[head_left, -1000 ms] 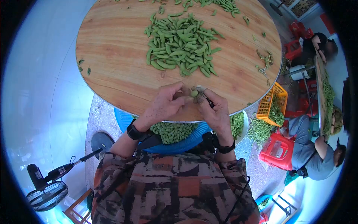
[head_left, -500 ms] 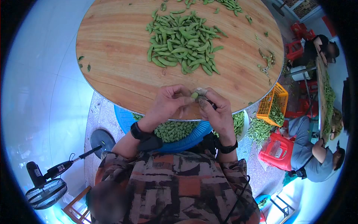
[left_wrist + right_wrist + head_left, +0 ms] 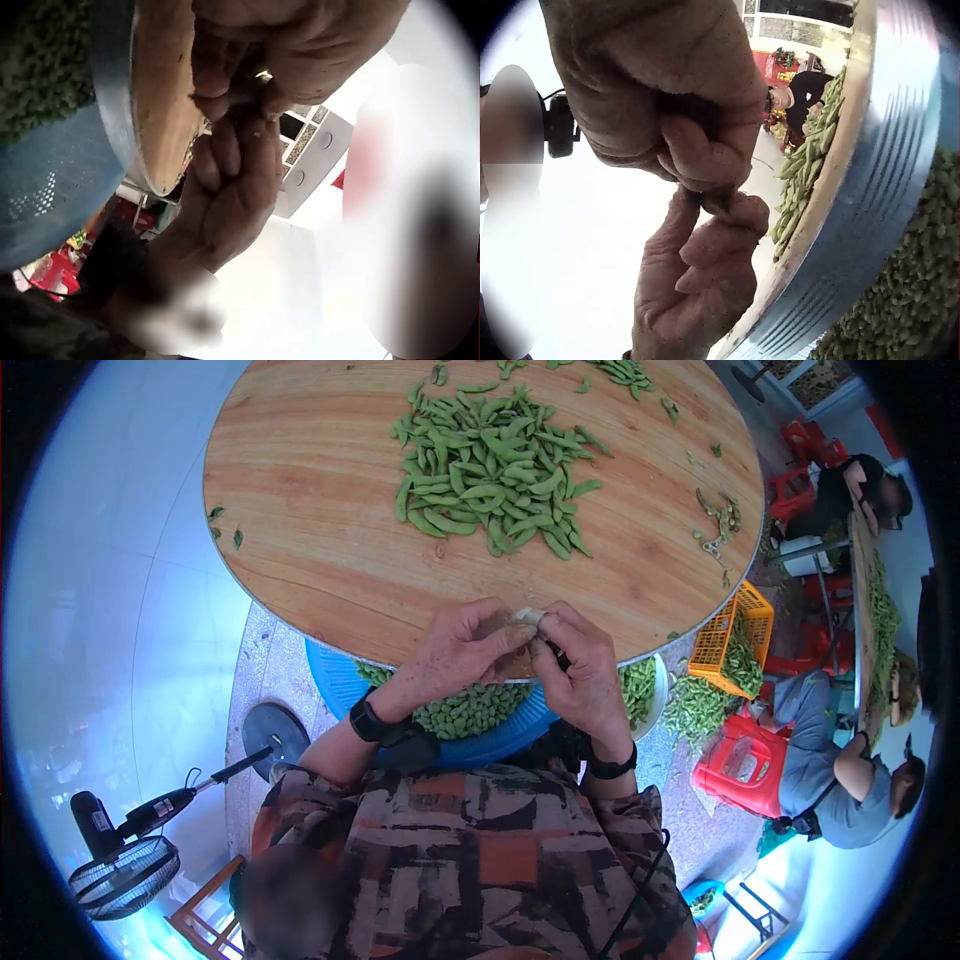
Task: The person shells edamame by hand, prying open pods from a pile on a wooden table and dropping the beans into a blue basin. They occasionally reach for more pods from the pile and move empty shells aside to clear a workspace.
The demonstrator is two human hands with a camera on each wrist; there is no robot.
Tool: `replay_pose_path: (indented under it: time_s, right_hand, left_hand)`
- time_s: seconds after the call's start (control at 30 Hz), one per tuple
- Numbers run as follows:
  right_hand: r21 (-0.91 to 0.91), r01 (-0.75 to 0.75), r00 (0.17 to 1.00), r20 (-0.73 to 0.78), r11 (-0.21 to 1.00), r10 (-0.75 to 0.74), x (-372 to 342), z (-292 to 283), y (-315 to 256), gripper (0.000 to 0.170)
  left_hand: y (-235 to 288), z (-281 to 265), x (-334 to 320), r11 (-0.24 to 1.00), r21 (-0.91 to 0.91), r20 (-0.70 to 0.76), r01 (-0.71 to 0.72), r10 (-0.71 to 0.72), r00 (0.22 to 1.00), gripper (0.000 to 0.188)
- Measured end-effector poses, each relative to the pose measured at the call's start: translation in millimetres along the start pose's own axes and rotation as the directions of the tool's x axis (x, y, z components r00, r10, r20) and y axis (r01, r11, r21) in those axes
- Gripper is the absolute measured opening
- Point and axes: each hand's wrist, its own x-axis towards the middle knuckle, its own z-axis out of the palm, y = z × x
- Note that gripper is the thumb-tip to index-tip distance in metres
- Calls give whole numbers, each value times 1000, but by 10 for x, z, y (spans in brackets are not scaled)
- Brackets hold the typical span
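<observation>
My two hands meet over the near edge of a round wooden table (image 3: pixel 330 575). Between their fingertips is a small green soybean pod (image 3: pixel 718 201), mostly covered by the fingers. The left hand (image 3: pixel 465 643) pinches it between thumb and fingers. From the other side the right hand (image 3: pixel 582 672) grips it, fingers curled, with a small dark object (image 3: pixel 562 659) partly showing in that hand. Something whitish (image 3: pixel 528 617) shows at the meeting fingertips. Past the hands lies a heap of green soybean pods (image 3: pixel 490 475).
Below the table edge sits a blue basin (image 3: pixel 325 675) holding green beans (image 3: pixel 470 712). A pale bucket (image 3: pixel 660 695) and yellow crate (image 3: pixel 712 640) stand to the right, near a red stool (image 3: pixel 740 765). Other people sit at another table on the right. A fan (image 3: pixel 125 875) stands left.
The round green bean visible between the fingertips earlier is now out of sight behind the fingers. The hands have drawn closer together and slightly nearer the body.
</observation>
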Motion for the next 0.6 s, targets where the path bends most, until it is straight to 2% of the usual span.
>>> replay_pose_path:
  time_s: [0.03,0.07,0.1,0.13,0.17,0.2,0.27,0.3,0.37,0.4,0.47,0.5,0.57,0.6]
  right_hand:
    - [-22,-37,999,8,999,37,5,-9,-2,23]
    - [-45,-74,997,15,996,74,7,-15,-3,22]
    - [-45,-74,997,15,996,74,-2,4,21,22]
    - [-85,-43,999,29,995,46,-13,41,66,23]
    - [-123,-10,999,46,992,16,-12,72,85,24]
    - [-122,-6,999,48,993,12,1,110,64,24]
    - [-183,28,998,-46,983,-37,8,212,4,26]
    - [-182,30,998,-44,983,-38,12,241,-10,26]
    - [-230,64,993,-81,971,-85,22,267,-32,30]
    - [-233,68,993,-80,970,-89,20,225,-28,30]
    - [-261,-3,997,-78,965,-18,-10,11,12,26]
    - [-239,-33,995,-104,970,8,-55,-129,33,24]
    - [-218,-112,991,-103,969,91,-203,-514,32,20]
    - [-222,-163,986,-75,961,149,-310,-739,7,18]
  left_hand:
    - [87,-34,-28,974,227,18,-15,11,1000,15]
    - [129,-61,-48,897,442,40,-34,19,999,15]
    - [65,-93,-44,897,441,40,-35,19,999,15]
    - [-52,-135,-25,786,589,60,-188,189,980,16]
    - [-118,-158,-20,626,713,108,-316,348,931,18]
    - [-112,-137,-28,624,715,105,-315,350,931,18]
    - [-114,-43,-50,742,644,-82,-185,307,948,21]
    - [-185,-20,-44,742,645,-85,-183,308,948,21]
    - [-363,-9,-2,780,580,-186,-235,407,894,23]
    - [-297,-12,-12,779,580,-187,-238,412,892,23]
    - [-72,-34,-77,882,401,34,-250,258,965,27]
    - [-23,-66,-116,880,403,32,-251,261,965,27]
    - [61,-152,-199,915,306,346,-262,149,926,35]
    - [140,-194,-238,915,308,345,-263,150,927,35]
